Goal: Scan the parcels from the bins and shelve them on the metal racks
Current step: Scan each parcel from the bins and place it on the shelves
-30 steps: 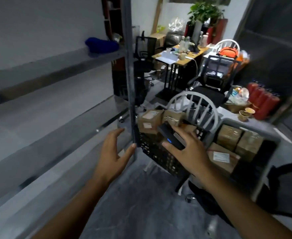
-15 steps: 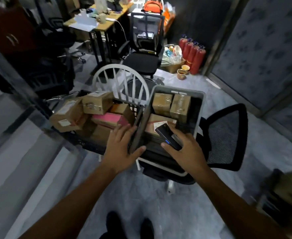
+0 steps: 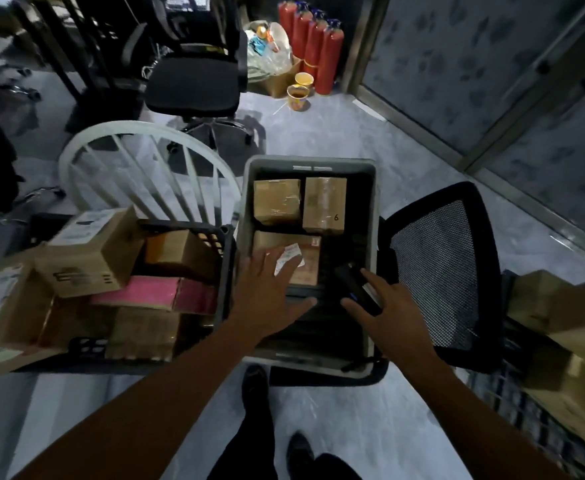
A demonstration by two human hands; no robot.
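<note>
A grey bin (image 3: 244,202) sits on a black mesh chair (image 3: 447,271) and holds three brown cardboard parcels. My left hand (image 3: 267,289) reaches into it with fingers spread, over the nearest parcel (image 3: 306,261), which bears a white label (image 3: 289,258). My right hand (image 3: 384,306) holds a black handheld scanner (image 3: 355,289) with a small blue light, over the bin's right side. Two more parcels (image 3: 277,201) (image 3: 325,204) stand at the bin's far end. To the left, a black crate (image 3: 225,237) is piled with brown boxes and a pink parcel (image 3: 152,294).
A white spindle-back chair (image 3: 145,161) stands behind the crate. A black office chair (image 3: 194,84), red cylinders (image 3: 313,46) and paper cups (image 3: 298,95) are farther back. More cardboard boxes (image 3: 561,313) sit at the right edge. My shoes (image 3: 254,382) stand on the grey floor.
My view has swung from the metal rack down onto the bins. My left hand moved from the grey bin's rim onto the labelled parcel inside. My right hand keeps the scanner.
</note>
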